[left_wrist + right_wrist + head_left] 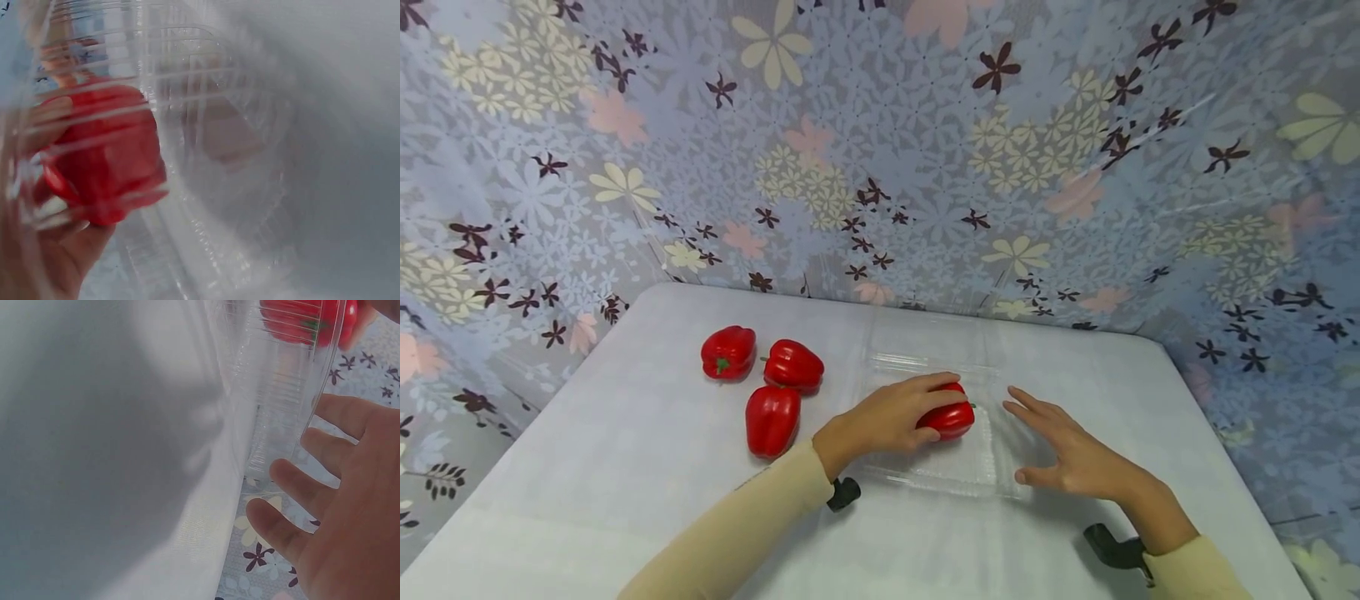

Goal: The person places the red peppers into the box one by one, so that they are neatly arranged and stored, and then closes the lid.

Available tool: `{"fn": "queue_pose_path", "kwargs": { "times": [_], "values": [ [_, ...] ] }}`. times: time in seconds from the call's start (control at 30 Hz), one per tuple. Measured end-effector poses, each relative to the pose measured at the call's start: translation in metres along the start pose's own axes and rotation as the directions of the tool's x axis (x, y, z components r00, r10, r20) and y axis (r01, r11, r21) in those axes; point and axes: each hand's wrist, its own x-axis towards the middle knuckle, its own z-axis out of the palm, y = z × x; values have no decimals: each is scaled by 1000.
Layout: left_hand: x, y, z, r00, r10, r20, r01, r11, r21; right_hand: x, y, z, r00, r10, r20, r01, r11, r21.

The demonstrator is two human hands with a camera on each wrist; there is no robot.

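My left hand (898,412) grips a red bell pepper (951,417) over a clear plastic container (955,482). In the left wrist view the pepper (109,150) shows through the container's ribbed wall, with fingers and thumb curled round it. My right hand (1067,446) is beside the container's right side, fingers spread and holding nothing. In the right wrist view the right hand's fingertips (284,472) come right up to the container's clear edge (328,369).
Three more red bell peppers lie left of the container: one at the back (728,352), one beside it (793,366) and one nearer (772,421). All rest on a white-covered table (587,467). A floral sheet (880,150) hangs behind it.
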Motion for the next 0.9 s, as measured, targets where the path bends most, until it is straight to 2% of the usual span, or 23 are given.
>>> {"fn": "queue_pose_path", "kwargs": {
  "times": [0.3,0.5,0.63,0.7,0.9],
  "values": [
    [5,4,13,999,5,34,-3,998,-57,-6,-1,-3,1000,-2,6,2,1000,-13],
    [7,3,11,1000,17,1,-17,1000,15,-3,0,-4,1000,-7,4,7,1000,-10],
    [10,1,8,1000,-5,1,5,999,42,1,2,-3,1000,-20,-1,20,1000,-3],
    [12,2,7,1000,-14,9,14,1000,19,2,2,-2,1000,-23,-3,23,1000,2],
    [17,2,12,999,28,-19,-28,999,-28,0,3,0,1000,-21,-4,21,1000,12]
  ]
}}
